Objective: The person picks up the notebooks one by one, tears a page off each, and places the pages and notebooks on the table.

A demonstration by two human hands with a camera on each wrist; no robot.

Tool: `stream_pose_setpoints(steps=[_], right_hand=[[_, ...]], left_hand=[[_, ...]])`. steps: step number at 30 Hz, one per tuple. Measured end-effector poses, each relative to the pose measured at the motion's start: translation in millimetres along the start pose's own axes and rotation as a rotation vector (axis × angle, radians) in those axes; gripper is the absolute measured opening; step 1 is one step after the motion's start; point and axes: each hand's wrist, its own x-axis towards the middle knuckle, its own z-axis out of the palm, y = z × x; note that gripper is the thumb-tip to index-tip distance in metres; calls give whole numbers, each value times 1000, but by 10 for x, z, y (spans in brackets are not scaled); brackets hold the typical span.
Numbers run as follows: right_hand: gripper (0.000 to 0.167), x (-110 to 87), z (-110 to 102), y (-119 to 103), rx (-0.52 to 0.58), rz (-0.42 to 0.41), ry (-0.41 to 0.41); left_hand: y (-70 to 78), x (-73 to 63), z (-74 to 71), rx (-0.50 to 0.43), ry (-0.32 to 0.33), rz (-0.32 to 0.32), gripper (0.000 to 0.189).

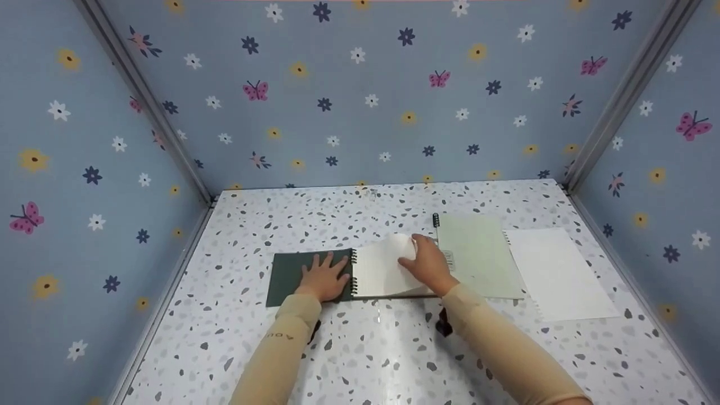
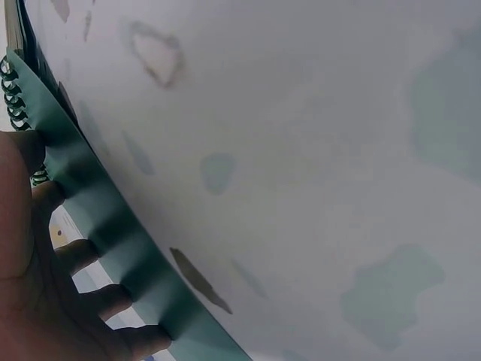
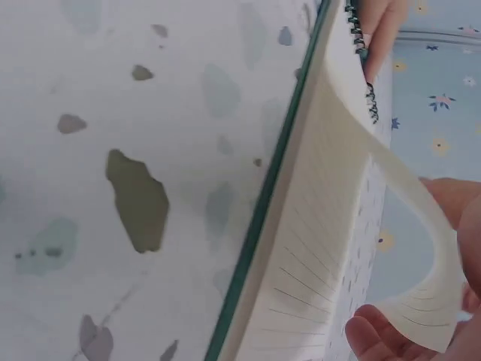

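A spiral notebook lies open on the table, its dark green cover (image 1: pixel 284 281) folded out to the left of the black coil (image 1: pixel 354 287). My left hand (image 1: pixel 324 279) rests on that cover with fingers spread; in the left wrist view the fingertips touch the green cover (image 2: pixel 113 214). Over the right half, my right hand (image 1: pixel 430 267) pinches the outer edge of a page (image 1: pixel 388 261) between thumb and fingers. Seen from the right wrist, this lined page (image 3: pixel 409 192) curves up from the stack, with more lined pages (image 3: pixel 308 256) below it.
Just right of the open notebook lies a pale green spiral notebook (image 1: pixel 478 253), its coil at the top left. A loose white sheet (image 1: pixel 562 275) with a torn-hole edge lies farther right. Flowered blue walls (image 1: pixel 349 112) enclose the speckled table (image 1: pixel 225 349).
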Motion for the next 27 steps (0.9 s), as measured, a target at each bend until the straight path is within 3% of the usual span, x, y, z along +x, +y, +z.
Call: stream_pose_setpoints(steps=[8,11,16,27], right_hand=[[78,48,-86,134,202,205,43],[70,58,-101,191,261,242,45],[51,71,-129,270,304,332,17],[52,-7,-126,360,357,471,-44]], left_hand=[[-28,18,14,-8,2,6,60],[-32,26,26,-3,4,11,60],[-4,21,-5,1,-2,7,60],[40,-27,-27,12,0,-6,59]])
